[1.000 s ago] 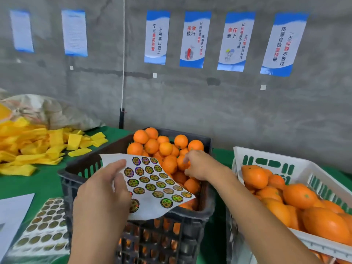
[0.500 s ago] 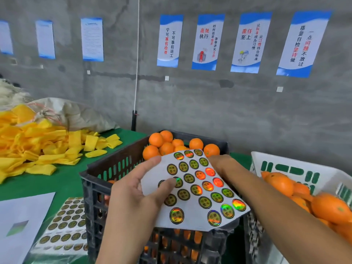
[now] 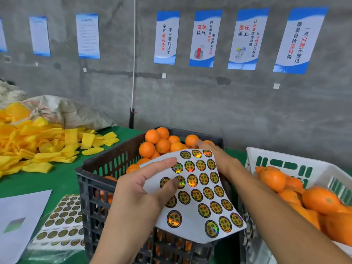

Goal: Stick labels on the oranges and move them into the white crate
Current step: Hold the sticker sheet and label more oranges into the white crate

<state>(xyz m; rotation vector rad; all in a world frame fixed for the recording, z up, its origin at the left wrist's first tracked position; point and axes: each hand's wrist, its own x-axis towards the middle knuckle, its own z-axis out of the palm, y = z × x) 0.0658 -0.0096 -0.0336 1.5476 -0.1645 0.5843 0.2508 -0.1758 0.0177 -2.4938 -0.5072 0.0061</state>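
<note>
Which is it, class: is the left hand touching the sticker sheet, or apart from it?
Touching. The head view shows the left hand pinching the sticker sheet, thumb pressed on its printed face.

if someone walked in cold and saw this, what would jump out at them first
Most likely the sticker sheet of shiny round labels, held up by the left hand in the centre foreground, over the dark crate piled with oranges. The right hand reaches behind the sheet into that crate, its fingers partly hidden. The white crate at right already holds oranges, and a heap of yellow foam sleeves lies on the green table at left.
</note>
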